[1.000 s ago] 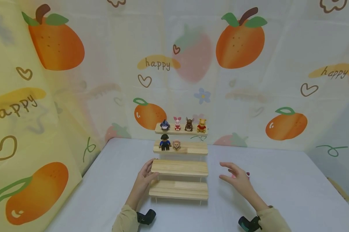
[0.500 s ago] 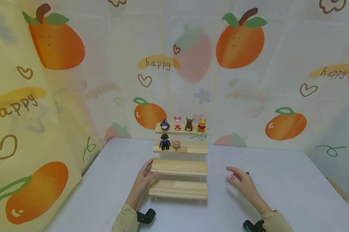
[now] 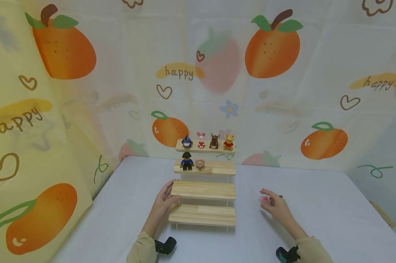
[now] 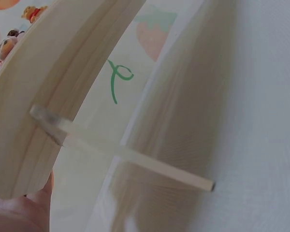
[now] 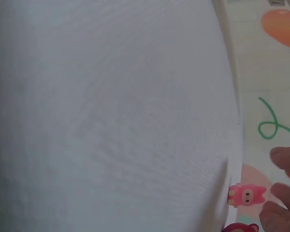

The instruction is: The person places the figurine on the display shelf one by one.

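right hand (image 3: 277,206) lowered, drawn closer to pink figure (image 3: 265,199)

A: What fills the left wrist view?

B: A wooden shelf board (image 4: 48,82) crosses the upper left, seen from its underside and edge. A clear support post (image 4: 121,153) runs from the board down to the white table surface (image 4: 261,121).

A: Is the hand visible?

B: Only a part of the left hand (image 4: 19,212), at the bottom left corner, touching the board's end. Small toy figures (image 4: 9,41) show blurred at the top left.
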`<move>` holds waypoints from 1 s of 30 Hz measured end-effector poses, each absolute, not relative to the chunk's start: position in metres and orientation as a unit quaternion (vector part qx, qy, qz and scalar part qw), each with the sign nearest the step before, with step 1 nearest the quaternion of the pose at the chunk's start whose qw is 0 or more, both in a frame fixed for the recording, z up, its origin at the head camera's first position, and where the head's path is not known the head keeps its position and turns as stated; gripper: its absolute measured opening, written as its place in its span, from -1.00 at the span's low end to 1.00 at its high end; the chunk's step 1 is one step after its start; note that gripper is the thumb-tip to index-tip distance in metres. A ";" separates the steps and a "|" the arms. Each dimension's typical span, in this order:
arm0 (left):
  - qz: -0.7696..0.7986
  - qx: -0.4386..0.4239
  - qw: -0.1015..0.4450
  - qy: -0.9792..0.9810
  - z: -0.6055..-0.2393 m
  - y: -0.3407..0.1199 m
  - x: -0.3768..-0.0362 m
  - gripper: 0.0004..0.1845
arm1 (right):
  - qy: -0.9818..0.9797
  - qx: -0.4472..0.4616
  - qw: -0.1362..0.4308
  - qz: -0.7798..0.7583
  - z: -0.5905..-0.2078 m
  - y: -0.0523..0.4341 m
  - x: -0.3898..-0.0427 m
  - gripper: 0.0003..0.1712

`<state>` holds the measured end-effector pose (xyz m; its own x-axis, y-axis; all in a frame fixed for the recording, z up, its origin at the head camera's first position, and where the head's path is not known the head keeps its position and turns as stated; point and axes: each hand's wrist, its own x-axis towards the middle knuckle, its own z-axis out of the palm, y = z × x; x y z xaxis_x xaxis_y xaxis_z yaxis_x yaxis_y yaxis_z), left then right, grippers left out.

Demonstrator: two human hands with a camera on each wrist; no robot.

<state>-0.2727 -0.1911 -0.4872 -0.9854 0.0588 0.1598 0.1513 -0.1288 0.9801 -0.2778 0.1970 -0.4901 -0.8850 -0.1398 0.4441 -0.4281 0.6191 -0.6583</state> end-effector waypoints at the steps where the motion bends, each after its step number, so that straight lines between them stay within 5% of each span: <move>1: -0.747 -0.079 0.031 -0.659 -0.487 -0.191 -0.273 -0.29 | -0.886 0.159 0.167 0.403 -0.491 0.198 -0.278 -0.56; 11: -0.753 -0.095 0.028 -0.651 -0.487 -0.191 -0.271 -0.28 | -0.908 0.134 0.106 0.383 -0.493 0.202 -0.279 -0.53; 30: -0.759 -0.087 0.026 -0.645 -0.489 -0.190 -0.274 -0.29 | -0.918 0.203 0.191 0.282 -0.501 0.198 -0.288 -0.82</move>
<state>-0.2738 -0.1901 -0.4889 -0.9834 0.0735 0.1662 0.1521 -0.1672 0.9741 -0.2880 0.1982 -0.5009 -0.8450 -0.2647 0.4647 -0.4797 0.7592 -0.4399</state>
